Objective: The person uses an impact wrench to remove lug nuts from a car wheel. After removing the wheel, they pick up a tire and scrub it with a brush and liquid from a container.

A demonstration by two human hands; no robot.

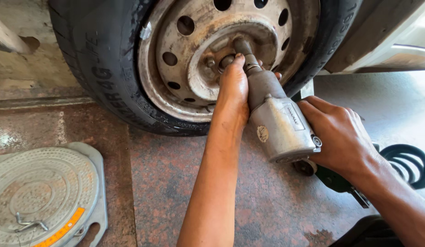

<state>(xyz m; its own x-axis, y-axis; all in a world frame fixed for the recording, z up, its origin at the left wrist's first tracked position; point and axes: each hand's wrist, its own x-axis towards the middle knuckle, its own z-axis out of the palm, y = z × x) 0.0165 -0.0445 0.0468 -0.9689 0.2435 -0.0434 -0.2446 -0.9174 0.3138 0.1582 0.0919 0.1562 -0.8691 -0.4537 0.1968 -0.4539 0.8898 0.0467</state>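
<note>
A grey pneumatic impact wrench [278, 121] points up into the hub of a worn steel wheel [199, 50] fitted with a black tyre [98, 59]. Its dark socket [243, 48] sits on a wheel fastener near the hub centre. My left hand [233, 87] wraps the front barrel of the wrench just behind the socket, fingertips close to the hub. My right hand [338, 135] grips the wrench's handle at its rear, below and right of the body.
A round grey metal turntable plate [41, 196] with an orange scale lies on the reddish stone floor [167, 183] at lower left. A coiled black air hose [406, 164] lies at the right edge. White car bodywork [395, 45] is at upper right.
</note>
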